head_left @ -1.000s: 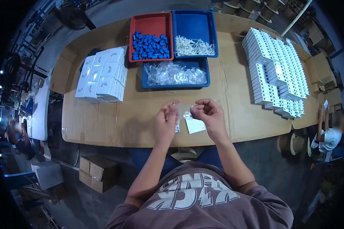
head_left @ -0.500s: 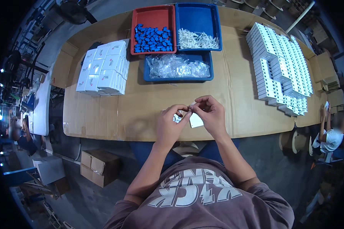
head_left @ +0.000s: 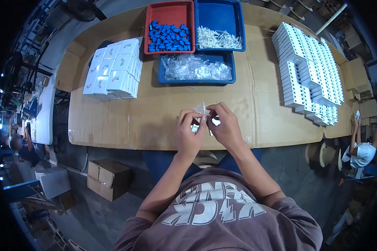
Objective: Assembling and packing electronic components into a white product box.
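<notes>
your left hand (head_left: 189,134) and right hand (head_left: 226,129) both pinch a small clear plastic bag (head_left: 201,109) — close together — above the brown cardboard-lined bench (head_left: 155,129).

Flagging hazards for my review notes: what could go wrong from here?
The thin clear bag, pinched between the left hand and right hand, might slip or tear. The stack of white items at the picture's right has a stepped near edge, so a knock could topple some. Small white parts lie loose in an open blue tray and might scatter if it were bumped.
</notes>
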Demonstrator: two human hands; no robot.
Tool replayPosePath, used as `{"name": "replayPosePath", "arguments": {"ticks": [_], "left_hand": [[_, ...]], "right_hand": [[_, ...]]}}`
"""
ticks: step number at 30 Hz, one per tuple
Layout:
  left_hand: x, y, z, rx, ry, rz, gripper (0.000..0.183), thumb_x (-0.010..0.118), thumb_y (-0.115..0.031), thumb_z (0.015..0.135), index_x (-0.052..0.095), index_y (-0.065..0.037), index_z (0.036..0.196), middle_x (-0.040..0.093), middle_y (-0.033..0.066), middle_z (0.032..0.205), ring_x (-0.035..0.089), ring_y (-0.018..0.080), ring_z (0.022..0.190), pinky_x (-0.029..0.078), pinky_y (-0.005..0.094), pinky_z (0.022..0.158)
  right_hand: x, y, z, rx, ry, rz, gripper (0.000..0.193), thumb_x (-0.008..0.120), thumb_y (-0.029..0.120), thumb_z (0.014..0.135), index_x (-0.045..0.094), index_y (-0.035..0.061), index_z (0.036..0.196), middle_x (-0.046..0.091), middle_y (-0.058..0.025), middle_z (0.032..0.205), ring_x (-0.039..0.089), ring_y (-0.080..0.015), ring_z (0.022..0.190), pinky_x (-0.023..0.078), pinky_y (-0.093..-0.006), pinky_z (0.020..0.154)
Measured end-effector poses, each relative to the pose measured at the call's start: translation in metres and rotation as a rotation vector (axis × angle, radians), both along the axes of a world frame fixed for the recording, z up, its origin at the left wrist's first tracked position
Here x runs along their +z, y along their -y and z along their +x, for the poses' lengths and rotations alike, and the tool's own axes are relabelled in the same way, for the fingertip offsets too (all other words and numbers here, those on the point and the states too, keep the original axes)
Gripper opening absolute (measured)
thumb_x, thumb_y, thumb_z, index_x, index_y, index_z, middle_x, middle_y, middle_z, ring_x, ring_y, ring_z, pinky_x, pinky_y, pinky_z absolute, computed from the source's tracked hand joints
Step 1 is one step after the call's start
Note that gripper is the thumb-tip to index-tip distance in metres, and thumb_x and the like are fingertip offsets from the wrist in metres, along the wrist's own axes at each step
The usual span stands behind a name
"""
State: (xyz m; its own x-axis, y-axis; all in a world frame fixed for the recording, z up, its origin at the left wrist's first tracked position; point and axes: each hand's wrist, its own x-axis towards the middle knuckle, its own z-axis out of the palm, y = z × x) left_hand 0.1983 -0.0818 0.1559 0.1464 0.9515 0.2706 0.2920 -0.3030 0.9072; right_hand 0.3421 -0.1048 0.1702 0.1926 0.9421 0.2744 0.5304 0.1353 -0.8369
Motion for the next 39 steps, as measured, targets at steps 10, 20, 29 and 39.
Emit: {"name": "replayPosePath", "arguments": {"ticks": [10, 20, 29, 39], "left_hand": [[-0.019, 0.010, 0.003, 0.070, 0.001, 0.004, 0.011, 0.073, -0.001, 0.093, 0.064, 0.001, 0.098, 0.064, 0.0089, 0.100, 0.065, 0.0145, 0.076, 0.054, 0.0308, 0.068], [-0.010, -0.004, -0.008, -0.053, 0.692, -1.024, 0.030, 0.066, -0.037, 0.105, 0.070, -0.008, 0.111, 0.069, -0.0004, 0.096, 0.065, 0.0096, 0.083, 0.053, 0.0282, 0.073], [-0.024, 0.003, -0.006, 0.012, 0.812, -0.847, 0.022, 0.072, -0.030, 0.101, 0.075, -0.011, 0.112, 0.072, -0.0012, 0.104, 0.065, 0.0080, 0.093, 0.050, 0.0283, 0.078], [-0.004, 0.000, -0.013, 0.068, 0.088, 0.103, 0.060, 0.083, -0.017, 0.087, 0.059, -0.003, 0.140, 0.065, 0.0116, 0.134, 0.060, 0.0234, 0.121, 0.046, 0.0410, 0.102]], "right_hand": [[-0.012, 0.004, -0.006, -0.065, 0.001, -0.008, 0.017, 0.072, -0.001, 0.088, 0.070, 0.0007, 0.105, 0.073, -0.0174, 0.095, 0.073, -0.0359, 0.079, 0.058, -0.0413, 0.066], [-0.007, 0.004, 0.003, 0.148, -0.113, 0.113, 0.028, 0.069, -0.009, 0.088, 0.071, 0.0008, 0.114, 0.070, -0.0109, 0.102, 0.071, -0.0245, 0.089, 0.057, -0.0339, 0.075], [-0.024, 0.003, 0.012, 0.106, -0.672, -0.270, 0.017, 0.067, 0.000, 0.097, 0.069, -0.0068, 0.112, 0.073, -0.0076, 0.095, 0.071, -0.0130, 0.090, 0.060, -0.0277, 0.083], [-0.015, 0.005, 0.020, 0.120, -0.804, -0.343, 0.021, 0.069, 0.000, 0.097, 0.064, -0.0036, 0.117, 0.071, -0.0062, 0.100, 0.070, -0.0129, 0.089, 0.062, -0.0296, 0.081]]}}
